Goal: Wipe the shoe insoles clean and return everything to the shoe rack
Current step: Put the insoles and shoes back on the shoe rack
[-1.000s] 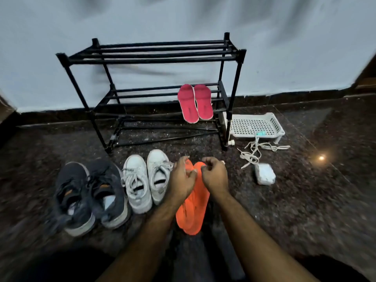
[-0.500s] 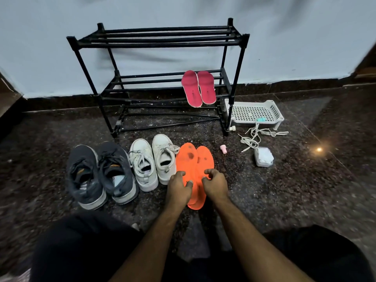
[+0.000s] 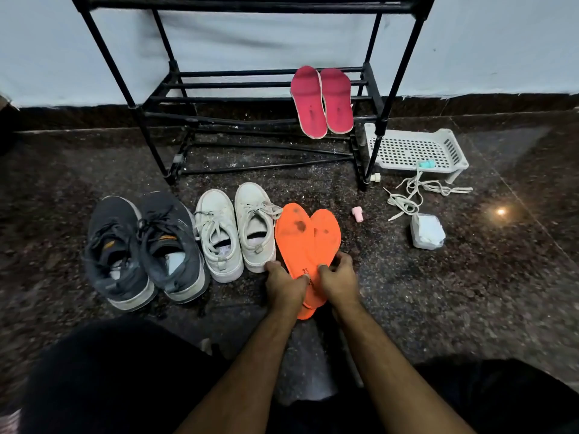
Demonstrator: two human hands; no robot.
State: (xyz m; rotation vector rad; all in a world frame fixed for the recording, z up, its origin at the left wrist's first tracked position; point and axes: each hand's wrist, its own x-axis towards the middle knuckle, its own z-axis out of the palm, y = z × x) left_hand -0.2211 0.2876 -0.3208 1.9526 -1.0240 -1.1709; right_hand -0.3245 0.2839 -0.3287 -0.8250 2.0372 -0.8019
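the overlapped orange insoles, lying on the floor beside the white shoes, are pinched at their heel ends by the left hand and right hand, so the dark smudges could be spread between them if lifted together.

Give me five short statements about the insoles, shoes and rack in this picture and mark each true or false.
1. Both hands hold the orange insoles at their near ends. True: left hand, right hand.
2. The pink insoles lie flat on the floor. False: they lean on the shoe rack, across its middle shelf bars.
3. The orange insoles show dark smudges near their far ends. True.
4. The white sneakers sit on the rack's top shelf. False: they stand on the floor, between the dark sneakers and the orange insoles.
5. The white basket stands left of the rack. False: it is on the right.
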